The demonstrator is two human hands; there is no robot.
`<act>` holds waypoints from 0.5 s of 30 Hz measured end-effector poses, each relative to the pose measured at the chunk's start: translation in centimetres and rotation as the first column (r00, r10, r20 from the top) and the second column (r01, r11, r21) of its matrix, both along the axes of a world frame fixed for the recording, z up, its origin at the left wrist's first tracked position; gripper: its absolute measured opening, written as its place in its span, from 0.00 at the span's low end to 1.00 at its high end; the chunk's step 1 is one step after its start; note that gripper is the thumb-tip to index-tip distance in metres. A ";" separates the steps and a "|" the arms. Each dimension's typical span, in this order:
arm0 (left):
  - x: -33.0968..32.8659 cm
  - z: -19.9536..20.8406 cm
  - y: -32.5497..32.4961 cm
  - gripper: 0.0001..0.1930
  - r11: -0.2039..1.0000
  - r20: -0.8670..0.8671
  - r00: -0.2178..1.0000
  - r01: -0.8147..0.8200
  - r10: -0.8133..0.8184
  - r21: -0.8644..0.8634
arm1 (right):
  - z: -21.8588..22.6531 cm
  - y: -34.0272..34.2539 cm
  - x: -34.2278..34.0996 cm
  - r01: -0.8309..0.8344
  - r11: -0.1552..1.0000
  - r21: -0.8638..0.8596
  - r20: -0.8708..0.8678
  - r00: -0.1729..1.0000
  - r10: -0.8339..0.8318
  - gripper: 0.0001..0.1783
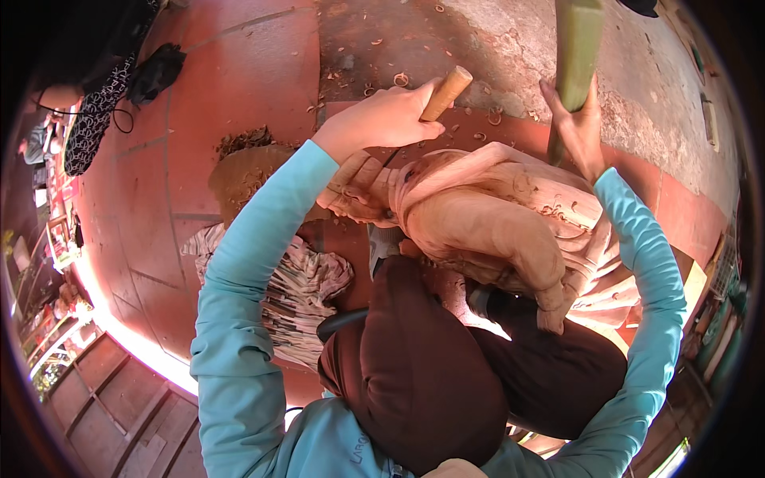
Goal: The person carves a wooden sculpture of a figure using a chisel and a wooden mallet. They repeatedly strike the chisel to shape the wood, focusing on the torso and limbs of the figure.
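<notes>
Pinkish wood forms the carved figure [486, 219] lying on the near side of both hands; from where I stand, its long axis runs from the head [358, 191], close by the left hand [390, 115], across toward the right forearm [635, 221]. That left hand, the nearer to the head, is closed round a wooden handle [448, 92]; the right hand [580, 131] grips a green mallet [578, 52], well apart from the handle.

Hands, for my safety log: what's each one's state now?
Left hand: closed, holding the wooden handle.
Right hand: closed, holding the green club.
</notes>
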State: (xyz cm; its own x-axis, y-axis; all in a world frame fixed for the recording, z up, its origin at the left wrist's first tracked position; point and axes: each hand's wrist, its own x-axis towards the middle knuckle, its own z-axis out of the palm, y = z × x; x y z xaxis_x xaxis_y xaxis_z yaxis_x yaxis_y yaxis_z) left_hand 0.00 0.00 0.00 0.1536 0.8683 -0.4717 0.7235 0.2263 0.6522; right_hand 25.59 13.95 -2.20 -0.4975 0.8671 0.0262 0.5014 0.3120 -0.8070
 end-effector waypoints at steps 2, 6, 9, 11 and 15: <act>0.0 -0.1 -0.2 0.22 1.000 0.011 1.000 -0.005 0.005 0.004 | -0.1 0.2 0.0 -0.187 0.963 0.192 0.080 0.981 0.174 0.37; -0.6 -0.8 -0.2 0.21 0.999 -0.043 0.999 0.006 -0.004 0.049 | -0.9 0.3 0.8 -0.388 0.873 0.295 0.245 0.914 0.324 0.39; -0.2 -0.7 -0.3 0.21 0.998 -0.025 1.000 0.011 -0.009 0.069 | -0.5 -0.1 0.6 -0.089 0.970 0.226 0.016 0.996 0.087 0.38; 0.1 -0.7 -0.3 0.22 0.996 -0.025 1.000 0.019 -0.016 0.085 | 0.6 -0.6 0.3 -0.001 0.994 0.109 0.036 0.999 -0.002 0.38; -0.5 -2.3 -1.2 0.28 0.999 -0.080 0.996 0.038 -0.037 0.015 | 0.4 -0.6 0.2 -0.475 0.809 0.346 0.267 0.877 0.401 0.44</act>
